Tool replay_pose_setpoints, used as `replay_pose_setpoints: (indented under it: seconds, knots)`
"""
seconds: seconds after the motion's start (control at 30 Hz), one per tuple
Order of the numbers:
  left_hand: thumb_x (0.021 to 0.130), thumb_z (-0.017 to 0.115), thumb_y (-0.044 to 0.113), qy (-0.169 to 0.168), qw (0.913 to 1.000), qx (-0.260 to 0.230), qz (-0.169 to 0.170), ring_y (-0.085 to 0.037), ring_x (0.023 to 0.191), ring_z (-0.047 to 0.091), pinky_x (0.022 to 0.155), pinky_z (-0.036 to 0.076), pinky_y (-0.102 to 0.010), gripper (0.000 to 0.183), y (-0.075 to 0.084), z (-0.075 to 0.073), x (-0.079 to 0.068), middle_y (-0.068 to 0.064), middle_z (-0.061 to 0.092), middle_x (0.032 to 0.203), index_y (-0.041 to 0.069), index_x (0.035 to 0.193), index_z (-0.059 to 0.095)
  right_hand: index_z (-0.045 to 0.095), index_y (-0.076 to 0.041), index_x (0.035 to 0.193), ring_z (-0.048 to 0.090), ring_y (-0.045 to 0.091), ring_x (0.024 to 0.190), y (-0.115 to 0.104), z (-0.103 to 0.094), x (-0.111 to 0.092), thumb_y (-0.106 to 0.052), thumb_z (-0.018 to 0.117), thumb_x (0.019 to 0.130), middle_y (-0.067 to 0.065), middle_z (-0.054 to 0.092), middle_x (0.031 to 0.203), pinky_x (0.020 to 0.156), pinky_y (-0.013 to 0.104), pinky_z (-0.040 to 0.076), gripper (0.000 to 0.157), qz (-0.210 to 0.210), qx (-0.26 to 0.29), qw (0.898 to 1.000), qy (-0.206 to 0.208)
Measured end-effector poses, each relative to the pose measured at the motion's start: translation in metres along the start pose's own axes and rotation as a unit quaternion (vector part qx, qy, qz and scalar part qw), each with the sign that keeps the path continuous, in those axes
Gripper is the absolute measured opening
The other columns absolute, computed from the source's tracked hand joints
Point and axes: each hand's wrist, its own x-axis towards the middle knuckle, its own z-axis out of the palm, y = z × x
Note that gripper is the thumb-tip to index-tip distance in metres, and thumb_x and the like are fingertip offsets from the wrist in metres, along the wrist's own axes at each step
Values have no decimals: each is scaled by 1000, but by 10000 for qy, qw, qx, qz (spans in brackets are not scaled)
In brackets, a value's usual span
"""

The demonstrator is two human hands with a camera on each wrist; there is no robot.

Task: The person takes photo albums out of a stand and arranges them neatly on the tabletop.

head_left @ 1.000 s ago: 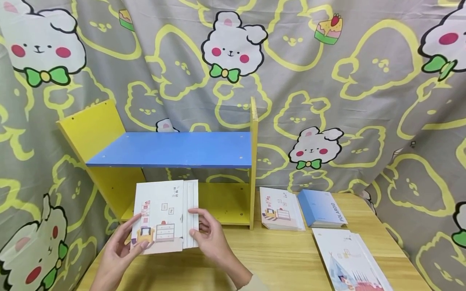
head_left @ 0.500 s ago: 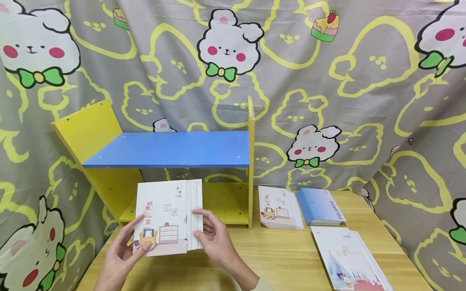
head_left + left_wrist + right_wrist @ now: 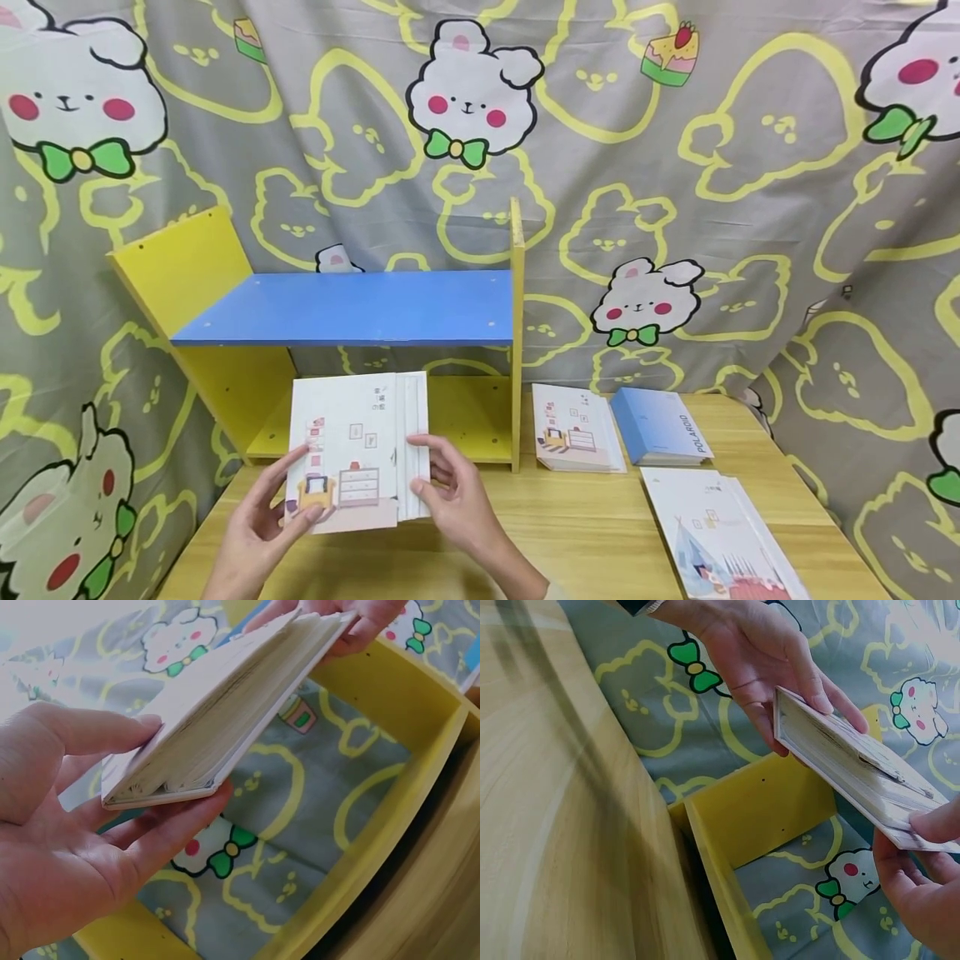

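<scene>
Between both hands, above the table in front of the shelf, is a white photo album with a printed yellow armchair and chest of drawers. My left hand grips its left lower edge, thumb on the cover and fingers underneath, as the left wrist view also shows. At the other side my right hand pinches the right edge, where a pale strip shows beside the cover. Thick page edges of the album are visible in the left wrist view. It is held slightly tilted.
A yellow shelf unit with a blue board stands behind the hands. On the wooden table to the right lie a similar white album, a blue Polaroid album and a tent-print album. A patterned curtain hangs behind.
The album and both hands have shifted slightly to the right. Both hands keep their hold. The albums on the table stay where they were.
</scene>
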Motion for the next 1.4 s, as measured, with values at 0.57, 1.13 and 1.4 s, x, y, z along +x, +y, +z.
replay_pose_setpoints:
  seconds: [0.57, 1.13, 1.4]
  knots:
    - [94, 68, -10, 127, 9996, -47, -252, -14, 111, 60, 78, 62, -30, 67, 7, 20, 0, -3, 48, 149, 4, 154, 43, 58, -16, 140, 66, 28, 116, -10, -17, -11, 15, 60, 91, 14, 64, 135, 92, 38, 59, 58, 231, -103, 9996, 97]
    - [93, 68, -11, 41, 9989, -347, -303, -22, 108, 64, 81, 62, -35, 67, 7, 40, 2, -6, 48, 150, 5, 153, 44, 57, -14, 140, 66, 29, 117, -21, -36, -21, 17, 60, 91, 14, 63, 137, 91, 40, 60, 58, 210, -218, 9994, 153]
    - [92, 69, -9, 31, 9986, -415, -341, -24, 109, 64, 82, 62, -36, 68, 7, 51, 4, -5, 47, 152, 6, 153, 45, 56, -14, 141, 65, 29, 119, -25, -45, -24, 17, 61, 89, 14, 62, 138, 92, 40, 59, 61, 165, -262, 9993, 219]
